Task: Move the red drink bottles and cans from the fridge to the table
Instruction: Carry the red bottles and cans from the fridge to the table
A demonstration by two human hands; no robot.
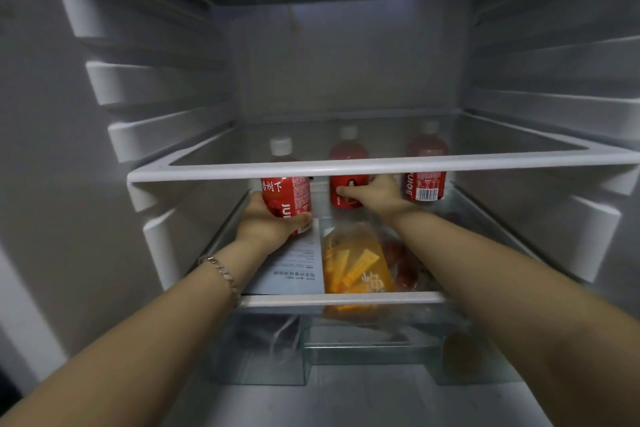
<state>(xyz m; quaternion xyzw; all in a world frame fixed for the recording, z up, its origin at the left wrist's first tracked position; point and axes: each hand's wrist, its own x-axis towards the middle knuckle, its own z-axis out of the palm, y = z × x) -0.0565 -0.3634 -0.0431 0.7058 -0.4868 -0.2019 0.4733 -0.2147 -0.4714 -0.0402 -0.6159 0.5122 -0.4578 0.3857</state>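
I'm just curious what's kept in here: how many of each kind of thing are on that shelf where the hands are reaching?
Red drink bottles: 3 (left bottle, middle bottle, right bottle)
Orange packet: 1
Bag of red contents: 1
White printed sheet: 1
Total: 6

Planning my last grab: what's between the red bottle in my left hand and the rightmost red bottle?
Head view: the middle red bottle, gripped by the right hand, stands between the left bottle and rightmost bottle.
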